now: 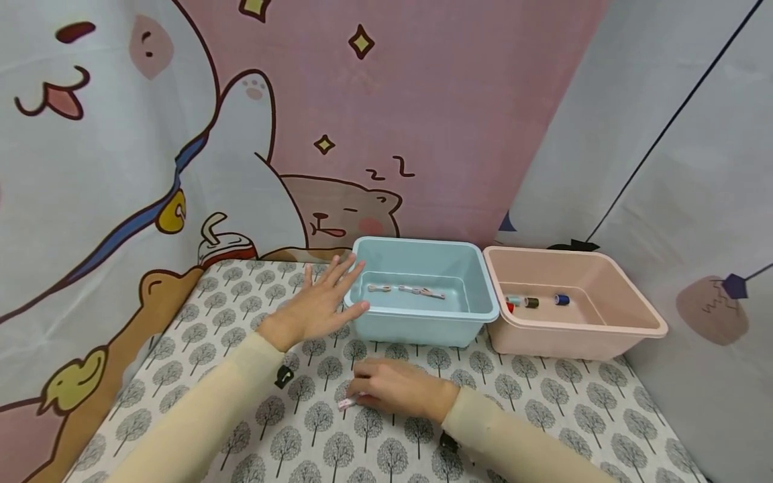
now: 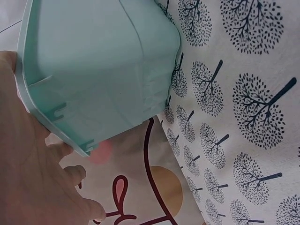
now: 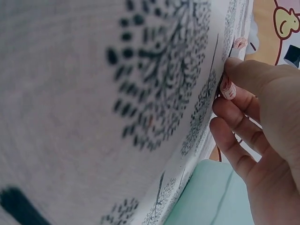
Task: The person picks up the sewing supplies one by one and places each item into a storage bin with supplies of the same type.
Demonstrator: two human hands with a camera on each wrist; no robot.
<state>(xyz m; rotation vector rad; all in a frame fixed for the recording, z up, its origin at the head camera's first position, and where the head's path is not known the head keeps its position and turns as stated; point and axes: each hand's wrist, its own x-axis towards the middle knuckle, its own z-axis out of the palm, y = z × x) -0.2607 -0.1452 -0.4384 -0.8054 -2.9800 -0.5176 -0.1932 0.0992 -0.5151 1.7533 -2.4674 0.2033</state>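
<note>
My right hand (image 1: 401,389) is low over the tablecloth, in front of the light blue bin (image 1: 417,330). Its thumb and fingers pinch a small pinkish-white bundle (image 3: 228,88) with reddish marks, close to the cloth; one end of the bundle (image 1: 347,403) pokes out to the left. My left hand (image 1: 317,305) has its fingers spread at the left rim of the blue bin. In the left wrist view that hand (image 2: 37,159) lies along the bin's rim (image 2: 47,124). Inside the blue bin are a few small pale bundles (image 1: 421,292) in a row.
A pink bin (image 1: 561,342) stands right of the blue one, holding several thread spools, among them a dark blue spool (image 1: 561,299) and a dark olive spool (image 1: 531,302). A tree-print cloth (image 1: 290,443) covers the table. A cartoon curtain (image 1: 453,121) hangs behind.
</note>
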